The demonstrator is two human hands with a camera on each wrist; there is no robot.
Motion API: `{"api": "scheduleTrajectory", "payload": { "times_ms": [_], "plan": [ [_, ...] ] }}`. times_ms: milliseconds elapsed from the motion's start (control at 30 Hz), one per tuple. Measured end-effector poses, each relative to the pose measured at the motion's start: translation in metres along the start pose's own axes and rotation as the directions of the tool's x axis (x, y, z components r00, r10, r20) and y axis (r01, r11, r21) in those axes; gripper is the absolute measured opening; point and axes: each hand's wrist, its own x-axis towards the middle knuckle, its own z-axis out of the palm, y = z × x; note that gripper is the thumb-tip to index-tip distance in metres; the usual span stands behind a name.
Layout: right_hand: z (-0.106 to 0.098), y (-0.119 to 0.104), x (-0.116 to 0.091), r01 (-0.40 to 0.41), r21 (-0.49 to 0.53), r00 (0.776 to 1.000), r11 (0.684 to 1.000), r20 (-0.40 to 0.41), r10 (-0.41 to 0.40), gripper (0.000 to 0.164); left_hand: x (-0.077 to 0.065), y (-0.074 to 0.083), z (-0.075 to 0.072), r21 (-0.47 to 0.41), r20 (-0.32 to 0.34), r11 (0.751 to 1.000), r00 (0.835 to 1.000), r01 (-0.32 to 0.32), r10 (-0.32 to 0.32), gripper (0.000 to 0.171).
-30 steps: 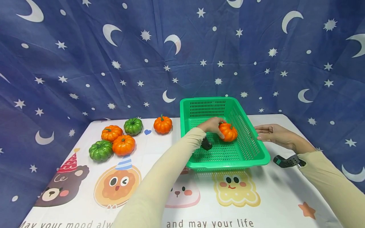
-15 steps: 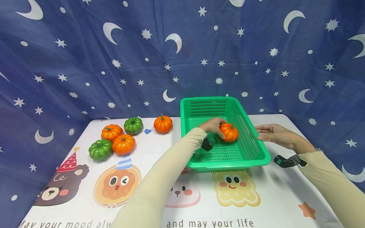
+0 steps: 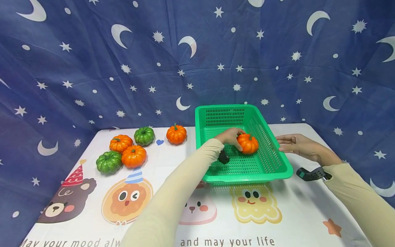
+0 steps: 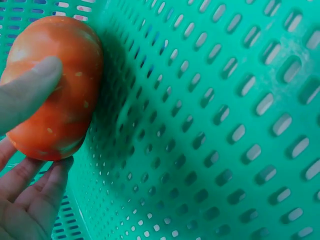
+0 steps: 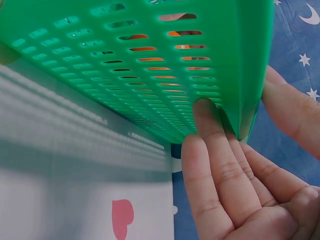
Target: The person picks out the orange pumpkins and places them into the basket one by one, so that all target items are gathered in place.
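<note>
Inside the green basket [image 3: 247, 178], my left hand [image 3: 229, 136] holds an orange toy pumpkin [image 3: 248, 144] near the right wall. In the left wrist view the thumb lies across the pumpkin [image 4: 75, 90] and the fingertips support its other side. The basket's slotted wall [image 4: 210, 100] is close beside it. My right hand [image 3: 300, 148] is outside the basket at its right side. In the right wrist view its fingers [image 5: 227, 170] are fairly straight, with fingertips against the outer wall [image 5: 100, 40], and the thumb [image 5: 292, 112] is by the rim.
Left of the basket, an orange pumpkin [image 3: 176, 134] sits alone. Farther left is a cluster of orange pumpkins [image 3: 134, 157] and green pumpkins [image 3: 109, 163]. All rest on a white printed tablecloth [image 3: 166, 171]. A blue moon-and-star curtain [image 3: 139, 61] hangs behind the table.
</note>
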Motion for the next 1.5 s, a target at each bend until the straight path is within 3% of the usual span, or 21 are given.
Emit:
{"api": "scheduleTrajectory", "payload": {
  "times_ms": [300, 833, 1500],
  "plan": [
    [-0.0002, -0.0008, -0.0001, -0.006, 0.006, 1.0, 1.0, -0.002, 0.006, 0.07, -0.0013, -0.0001, -0.0005, 0.034, 0.0, 0.999, 1.0, 0.017, -0.017, 0.073],
    [-0.001, -0.0021, -0.0002, -0.004, 0.019, 1.0, 1.0, 0.006, 0.004, 0.069, -0.0057, 0.0006, -0.001, 0.008, 0.009, 0.999, 0.999, 0.048, -0.048, 0.073],
    [-0.0006, -0.002, 0.0012, -0.01, 0.014, 1.0, 1.0, 0.006, 0.01, 0.069, -0.0052, 0.0002, 0.002, -0.016, -0.057, 0.995, 0.994, 0.096, -0.097, 0.068]
  ]
}}
